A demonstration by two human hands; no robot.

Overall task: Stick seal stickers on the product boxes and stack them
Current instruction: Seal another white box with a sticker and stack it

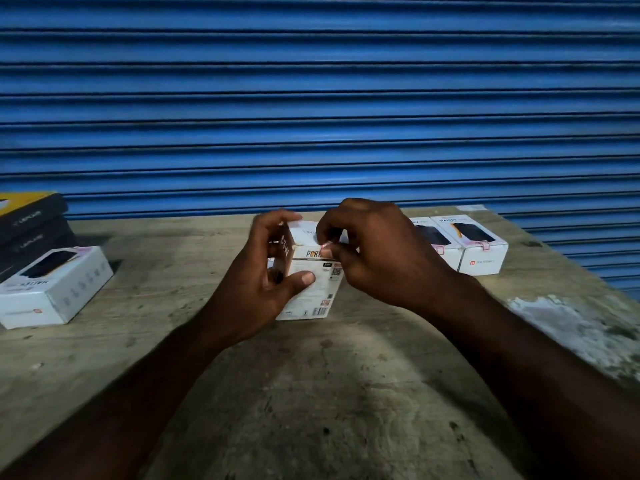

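1. Background. A blue roller shutter (311, 98) fills the upper half of the frame.

2. Work surface. The desk (329, 393) spans the lower half; its top is worn and blotchy.

3. Stock. At the left edge, mid-height, a stack of dark boxes (31, 223) stands behind a white box (52, 289) lying flat. Right of centre, a sealed box (481, 247) sits against a second box (433, 237), which the right hand partly hides. Each shows a pink tab over its front top edge (I read both as finished units, not yet stacked).

4. Work piece. The held box (311, 292) stands on end at frame centre. I cannot tell whether its lower edge touches the desk.

5. Hands. The left hand (263, 282) grips the held box, thumb on the near face, fingers curled round the left side. The right hand (374, 251) pinches the seal sticker (325, 245) at the top near edge.

6. Hazards, as I judge them:
- Skewed seal: the box pivots under the left thumb while the right hand presses.
- Creased or folded sticker: the adhesive catches a fingertip on release.
- Weak bond: only one half gets rubbed down across the edge.
- Tipped box: it stands on end, so a sideways push would topple it.
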